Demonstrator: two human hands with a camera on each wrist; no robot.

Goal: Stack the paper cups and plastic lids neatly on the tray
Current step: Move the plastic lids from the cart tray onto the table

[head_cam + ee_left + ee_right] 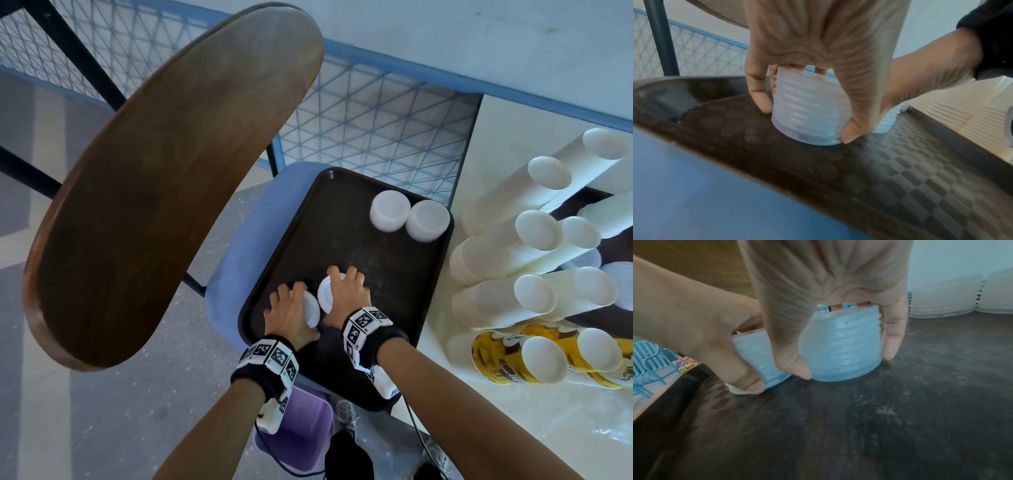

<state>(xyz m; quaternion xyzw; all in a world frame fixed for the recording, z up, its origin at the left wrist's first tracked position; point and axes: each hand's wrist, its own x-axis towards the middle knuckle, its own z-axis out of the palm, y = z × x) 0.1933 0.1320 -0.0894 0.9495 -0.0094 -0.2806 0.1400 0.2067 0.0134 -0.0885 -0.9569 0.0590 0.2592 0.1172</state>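
Head looks down; 2 wrists close, sharing tray (346,219).

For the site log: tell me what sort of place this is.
Probably a café or canteen service area. A dark serving tray holds stacks of plastic lids, long sleeves of paper cups lie on the counter beside it, and a wooden chair back stands close.
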